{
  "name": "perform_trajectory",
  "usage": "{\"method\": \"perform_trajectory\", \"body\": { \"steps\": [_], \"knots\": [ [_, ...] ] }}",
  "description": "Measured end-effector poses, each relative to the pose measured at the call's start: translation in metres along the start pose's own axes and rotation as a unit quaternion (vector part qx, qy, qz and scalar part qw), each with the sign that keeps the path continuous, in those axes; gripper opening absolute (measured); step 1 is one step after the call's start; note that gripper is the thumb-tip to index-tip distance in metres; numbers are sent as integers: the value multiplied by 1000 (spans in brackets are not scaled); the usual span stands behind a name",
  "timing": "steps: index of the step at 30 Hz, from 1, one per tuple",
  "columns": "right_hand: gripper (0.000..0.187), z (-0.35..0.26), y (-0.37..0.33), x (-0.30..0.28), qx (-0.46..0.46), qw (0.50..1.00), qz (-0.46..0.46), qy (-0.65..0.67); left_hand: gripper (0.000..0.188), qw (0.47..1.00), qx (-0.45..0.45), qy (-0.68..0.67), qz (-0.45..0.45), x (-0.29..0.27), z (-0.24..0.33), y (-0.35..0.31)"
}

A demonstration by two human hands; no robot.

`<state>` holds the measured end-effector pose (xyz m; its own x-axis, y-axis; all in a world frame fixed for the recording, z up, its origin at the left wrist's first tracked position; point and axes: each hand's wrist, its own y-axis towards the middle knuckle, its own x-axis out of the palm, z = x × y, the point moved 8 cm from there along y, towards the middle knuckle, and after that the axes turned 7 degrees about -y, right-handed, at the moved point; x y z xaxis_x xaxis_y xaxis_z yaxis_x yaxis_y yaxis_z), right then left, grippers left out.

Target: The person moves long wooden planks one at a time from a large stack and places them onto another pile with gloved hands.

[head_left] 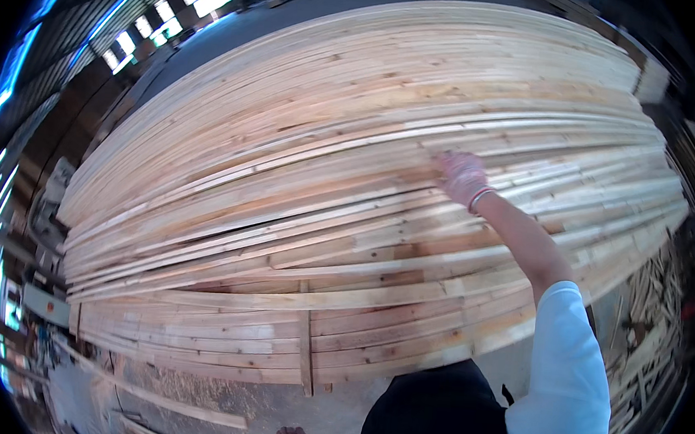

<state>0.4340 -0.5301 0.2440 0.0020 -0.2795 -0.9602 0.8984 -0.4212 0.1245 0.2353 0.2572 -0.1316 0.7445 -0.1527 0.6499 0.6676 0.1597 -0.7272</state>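
Because each long pale wooden slat (482, 142) in the big stack of sawn timber (282, 237) looks stiff, light and splintery, holding it near its middle seems wise. The right hand (461, 177) lies on that slat, fingers curled over its edge (closure unclear); more slats spread either side of it.

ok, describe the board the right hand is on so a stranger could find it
Start at the big stack of pale wooden boards filling the view. Follow the bare forearm from the white sleeve up to the gloved right hand. The board under its fingertips is a narrow strip lying loose on top.
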Motion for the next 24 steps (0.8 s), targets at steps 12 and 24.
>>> {"method": "perform_trajectory", "body": {
  "steps": [12, 24],
  "knots": [
    [35, 25, 71, 40, -35, 999, -19, -30, 36, 991, -106, -74, -45, 31, -122, -105],
    [7, -11, -151, -47, -118, 988, -23, -92, 69, 841, -363, 160, -367, 207, -240, -167]
  ]
}}
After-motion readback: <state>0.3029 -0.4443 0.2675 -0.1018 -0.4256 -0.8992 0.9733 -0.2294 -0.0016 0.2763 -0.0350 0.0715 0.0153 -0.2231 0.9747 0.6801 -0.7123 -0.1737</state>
